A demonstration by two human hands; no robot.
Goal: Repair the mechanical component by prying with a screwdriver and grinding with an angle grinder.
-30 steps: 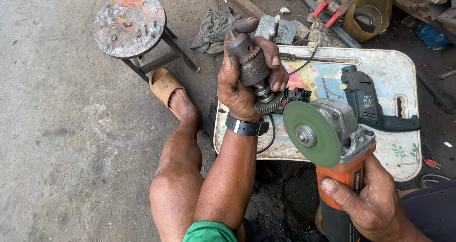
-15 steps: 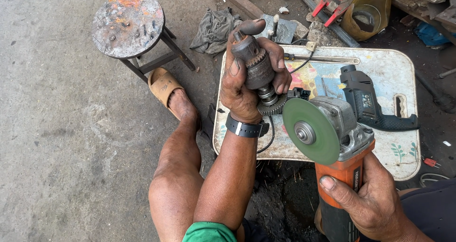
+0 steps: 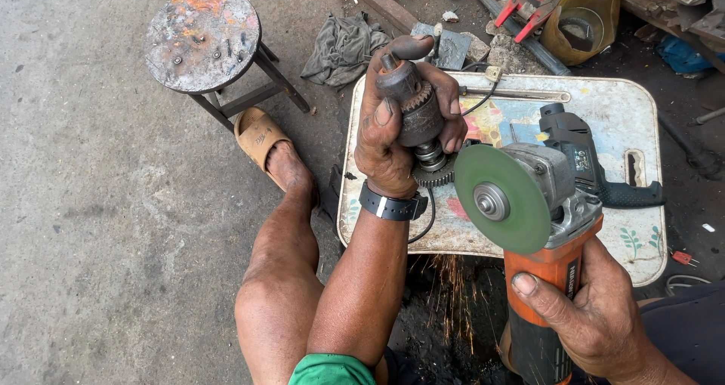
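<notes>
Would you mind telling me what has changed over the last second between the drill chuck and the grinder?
The angle grinder and its green disc have edged left, toward the geared end of the drill chuck, and sparks now fall below the table edge. The left hand still grips the chuck, the right hand the orange grinder body. The stool and tray table are unmoved.

Even, soft daylight; sharp focus, faint shadows
</notes>
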